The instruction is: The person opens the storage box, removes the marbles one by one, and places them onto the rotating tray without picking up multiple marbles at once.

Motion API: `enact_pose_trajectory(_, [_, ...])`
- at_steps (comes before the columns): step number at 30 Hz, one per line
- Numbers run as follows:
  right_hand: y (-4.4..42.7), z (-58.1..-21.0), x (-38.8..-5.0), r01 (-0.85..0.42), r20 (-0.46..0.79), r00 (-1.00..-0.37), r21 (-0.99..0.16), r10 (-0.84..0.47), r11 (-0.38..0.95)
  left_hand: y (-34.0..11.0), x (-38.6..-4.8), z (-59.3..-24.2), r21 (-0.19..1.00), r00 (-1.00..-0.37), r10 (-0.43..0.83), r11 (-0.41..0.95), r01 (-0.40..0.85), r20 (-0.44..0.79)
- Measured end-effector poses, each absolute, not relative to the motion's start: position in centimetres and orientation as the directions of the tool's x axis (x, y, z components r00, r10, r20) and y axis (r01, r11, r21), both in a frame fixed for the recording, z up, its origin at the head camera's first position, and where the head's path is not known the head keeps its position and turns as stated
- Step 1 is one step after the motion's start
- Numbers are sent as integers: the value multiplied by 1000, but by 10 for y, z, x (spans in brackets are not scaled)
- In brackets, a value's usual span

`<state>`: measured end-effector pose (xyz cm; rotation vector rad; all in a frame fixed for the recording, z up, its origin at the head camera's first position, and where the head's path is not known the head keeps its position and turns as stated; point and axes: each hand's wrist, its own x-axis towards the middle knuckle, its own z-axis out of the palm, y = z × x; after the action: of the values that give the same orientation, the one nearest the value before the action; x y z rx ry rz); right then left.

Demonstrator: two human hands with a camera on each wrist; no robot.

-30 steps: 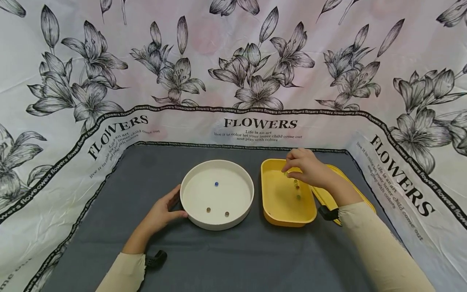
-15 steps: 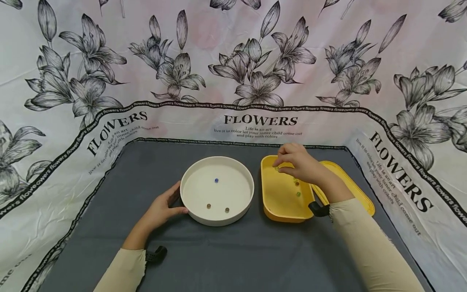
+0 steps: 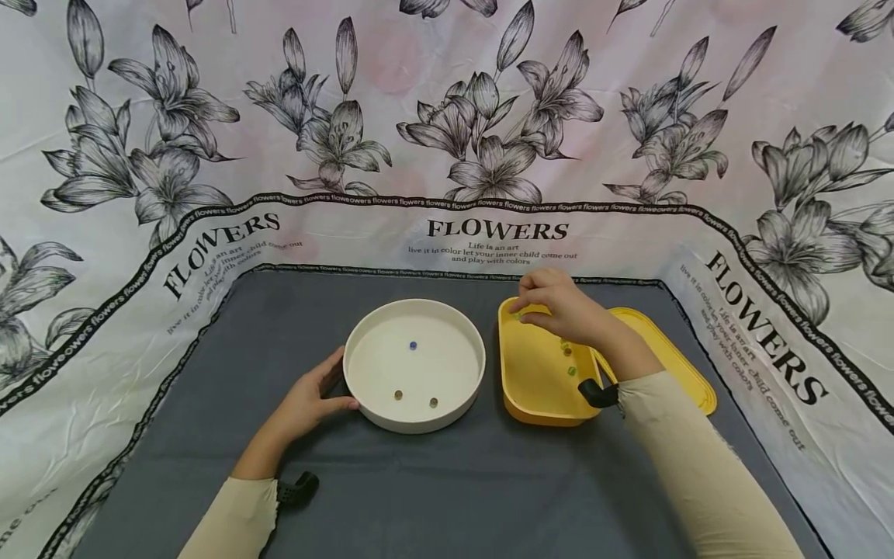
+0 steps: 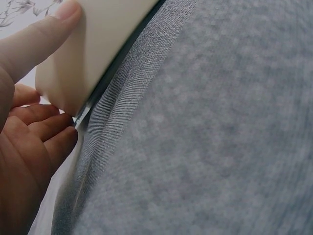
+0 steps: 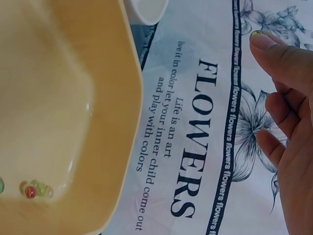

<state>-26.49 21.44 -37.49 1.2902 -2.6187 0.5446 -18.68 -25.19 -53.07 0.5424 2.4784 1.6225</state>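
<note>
My left hand (image 3: 312,404) grips the left wall of the round white tray (image 3: 419,426); in the left wrist view its thumb lies against the wall (image 4: 93,44) and its other fingers (image 4: 49,122) curl at the lower edge. Inside the tray are a blue bead (image 3: 414,345) and two brownish beads (image 3: 398,395). My right hand (image 3: 569,310), above the far left part of the yellow container (image 3: 534,380), pinches a yellow-green bead (image 5: 257,34) at the thumb tip. Several small beads (image 3: 567,352) lie inside the container.
A yellow lid (image 3: 667,357) lies to the right of the yellow container, partly behind the right forearm. Dark grey cloth (image 3: 433,497) covers the work surface, with a white flower-printed cloth (image 3: 356,233) around its far and side edges.
My right hand has moved left over the yellow container with the bead, toward the white tray. My left hand keeps its hold on the tray.
</note>
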Motion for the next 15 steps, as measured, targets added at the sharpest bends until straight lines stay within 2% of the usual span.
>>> enact_pose_trajectory(15, [191, -381, -273, -780, 284, -624, -295, -728, 552, -253, -186, -529, 907, -929, 360, 357, 223, 87])
